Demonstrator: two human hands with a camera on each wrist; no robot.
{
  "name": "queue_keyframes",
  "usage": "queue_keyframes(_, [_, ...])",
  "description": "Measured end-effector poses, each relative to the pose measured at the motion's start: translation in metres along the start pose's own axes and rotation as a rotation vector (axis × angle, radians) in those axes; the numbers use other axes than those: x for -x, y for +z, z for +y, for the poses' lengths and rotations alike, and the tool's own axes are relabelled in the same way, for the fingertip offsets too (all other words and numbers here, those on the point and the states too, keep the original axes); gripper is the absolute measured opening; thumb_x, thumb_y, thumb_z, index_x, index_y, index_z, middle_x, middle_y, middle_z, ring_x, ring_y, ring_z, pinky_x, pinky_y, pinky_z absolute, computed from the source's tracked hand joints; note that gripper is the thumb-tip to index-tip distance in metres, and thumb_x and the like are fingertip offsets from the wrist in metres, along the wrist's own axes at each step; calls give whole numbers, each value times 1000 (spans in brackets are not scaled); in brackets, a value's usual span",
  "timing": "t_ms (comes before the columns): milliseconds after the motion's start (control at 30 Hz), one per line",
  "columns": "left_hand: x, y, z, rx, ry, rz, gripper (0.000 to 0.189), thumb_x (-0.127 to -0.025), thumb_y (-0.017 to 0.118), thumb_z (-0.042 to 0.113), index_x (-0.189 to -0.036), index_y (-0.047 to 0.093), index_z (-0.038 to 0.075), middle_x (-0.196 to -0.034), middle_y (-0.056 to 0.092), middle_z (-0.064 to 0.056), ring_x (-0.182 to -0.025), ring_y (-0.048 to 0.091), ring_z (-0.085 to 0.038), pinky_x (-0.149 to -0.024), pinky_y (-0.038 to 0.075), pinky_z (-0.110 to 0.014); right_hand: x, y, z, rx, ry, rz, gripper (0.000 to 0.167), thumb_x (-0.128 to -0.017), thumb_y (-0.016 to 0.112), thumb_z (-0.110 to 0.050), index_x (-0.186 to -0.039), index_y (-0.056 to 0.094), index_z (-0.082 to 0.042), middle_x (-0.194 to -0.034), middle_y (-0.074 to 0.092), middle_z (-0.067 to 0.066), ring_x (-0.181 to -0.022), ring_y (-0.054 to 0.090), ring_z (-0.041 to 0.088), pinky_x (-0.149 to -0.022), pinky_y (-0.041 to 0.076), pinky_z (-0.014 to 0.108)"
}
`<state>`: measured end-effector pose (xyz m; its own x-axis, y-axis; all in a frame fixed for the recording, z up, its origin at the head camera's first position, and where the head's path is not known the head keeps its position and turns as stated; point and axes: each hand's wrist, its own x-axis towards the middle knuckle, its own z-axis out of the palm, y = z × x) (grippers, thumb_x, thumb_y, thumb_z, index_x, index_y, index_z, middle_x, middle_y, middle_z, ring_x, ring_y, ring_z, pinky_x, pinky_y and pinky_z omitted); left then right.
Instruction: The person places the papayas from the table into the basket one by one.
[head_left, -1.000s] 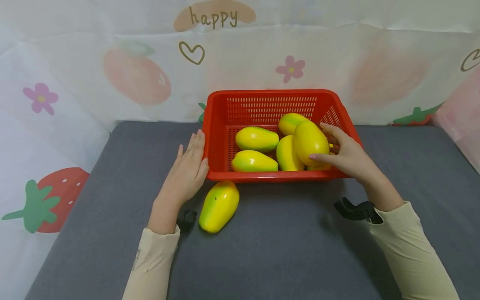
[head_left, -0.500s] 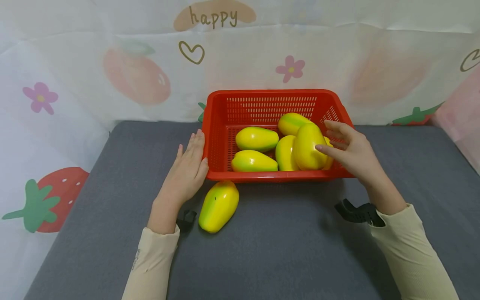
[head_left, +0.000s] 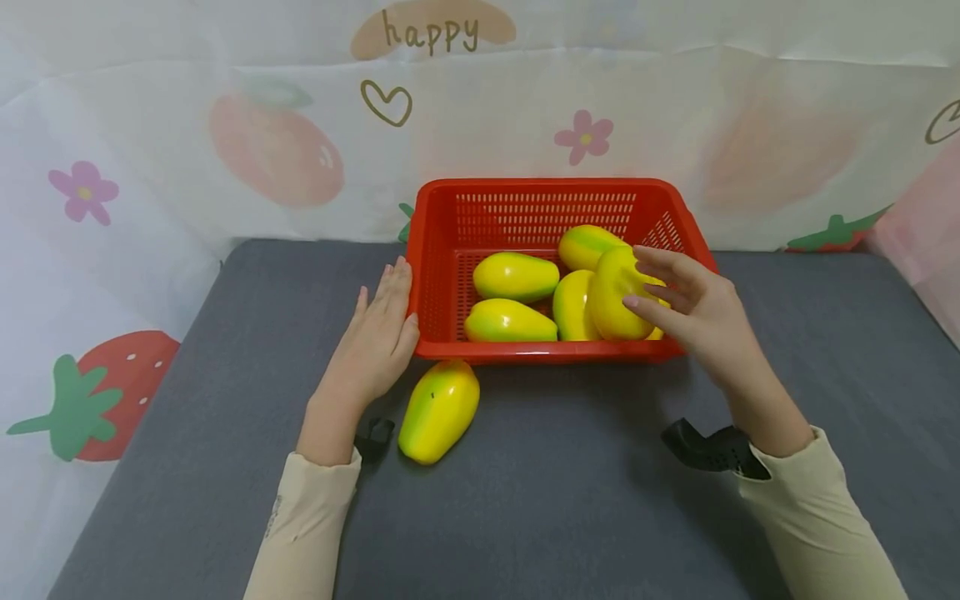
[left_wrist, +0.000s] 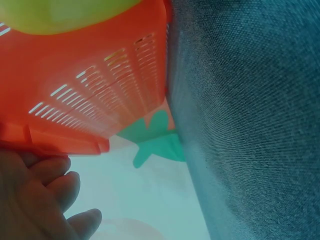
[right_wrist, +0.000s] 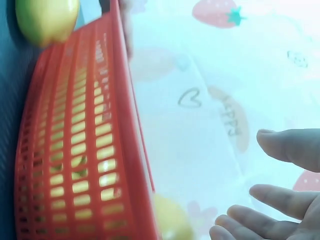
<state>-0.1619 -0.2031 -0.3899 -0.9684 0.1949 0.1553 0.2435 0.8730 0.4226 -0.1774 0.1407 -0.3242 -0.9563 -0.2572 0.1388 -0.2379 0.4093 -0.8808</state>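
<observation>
A red slotted plastic basket holds several yellow-green papayas, one of them at the left. Along its left side my left hand lies with straight fingers, the tips at the rim. My right hand hovers over the basket's right end, fingers spread and slightly bent, nothing gripped. Just behind its fingertips, the top papaya leans on others in the heap. In the right wrist view, the thumb and fingers stand apart, beside the rim. One more papaya lies on the table before the basket's front left corner.
The table has a grey cloth. Behind the basket hangs a pale printed curtain with fruit and flower pictures. Each wrist wears a black strap, the right strap jutting out from the sleeve.
My right hand has let go of the top papaya, which has settled lower on the heap. The hand drew back right, then came slightly left over it. My left hand stays in place.
</observation>
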Motion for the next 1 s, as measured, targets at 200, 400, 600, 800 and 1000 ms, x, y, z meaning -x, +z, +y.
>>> queue_keyframes(200, [-1, -1, 0, 3, 3, -3, 62, -99, 29, 26, -152, 4, 5, -158, 4, -6, -144, 3, -21, -113, 4, -51, 9, 9, -5, -26, -59, -59, 55, -88, 66, -16, -139, 46, -6, -138, 47, 13, -123, 49, 31, -86, 46, 15])
queue_keyframes(400, [-2, 0, 0, -1, 3, -4, 62, -99, 29, 26, -152, 4, 5, -158, 4, -6, -144, 4, -22, -113, 4, -51, 14, 17, -11, -54, -118, -109, 51, -87, 66, -11, -135, 50, -5, -134, 51, 12, -122, 49, 30, -91, 45, 18])
queue_keyframes(600, [-2, 0, 0, -2, 4, -8, 62, -99, 29, 25, -151, 4, 5, -158, 5, -7, -144, 3, -21, -113, 5, -52, 19, 27, -13, -73, -158, -154, 51, -86, 67, -6, -134, 49, -2, -133, 51, 10, -121, 50, 32, -91, 46, 21])
queue_keyframes(800, [-1, -1, 1, -8, 5, -1, 62, -99, 29, 26, -151, 5, 4, -158, 6, -8, -144, 4, -21, -113, 5, -51, 24, 37, -14, -79, -189, -195, 54, -84, 68, -4, -135, 49, -3, -134, 52, 7, -119, 52, 26, -91, 47, 24])
queue_keyframes(1000, [0, -1, 0, -9, 8, 3, 62, -99, 29, 25, -151, 5, 4, -157, 7, -9, -144, 4, -22, -113, 4, -51, 29, 49, -16, -76, -252, -250, 57, -80, 71, -1, -133, 50, -1, -135, 52, 4, -119, 51, 16, -98, 43, 28])
